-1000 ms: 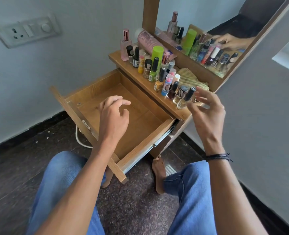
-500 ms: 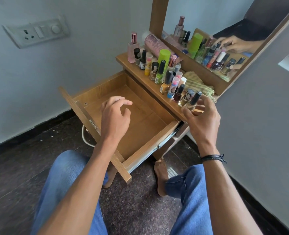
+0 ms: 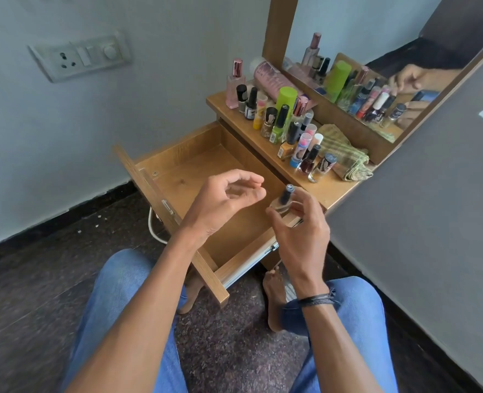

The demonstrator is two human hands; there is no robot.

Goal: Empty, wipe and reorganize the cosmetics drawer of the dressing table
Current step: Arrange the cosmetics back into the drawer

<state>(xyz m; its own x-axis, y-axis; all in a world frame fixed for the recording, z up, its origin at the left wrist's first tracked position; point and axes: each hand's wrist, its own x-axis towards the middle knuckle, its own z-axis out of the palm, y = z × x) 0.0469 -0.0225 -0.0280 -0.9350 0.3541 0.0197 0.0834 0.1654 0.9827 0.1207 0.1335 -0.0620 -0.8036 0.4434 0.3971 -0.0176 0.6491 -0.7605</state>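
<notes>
The wooden dressing table top (image 3: 339, 191) carries a folded green striped cloth (image 3: 345, 157) towards its right end, against the mirror frame. Just left of the cloth a crowded row of nail polish bottles (image 3: 291, 137) and small tubes runs away towards the wall. A lime-green bottle (image 3: 286, 99) stands upright partway along. At the end farthest from the cloth are a pink perfume bottle (image 3: 235, 86) and a pink tube (image 3: 271, 78) lying on its side. Below and left of the cloth the drawer (image 3: 206, 171) stands pulled out. Beneath it, the dark speckled floor (image 3: 229, 350) bears bare feet (image 3: 274, 302) and a white cable (image 3: 153, 231).
</notes>
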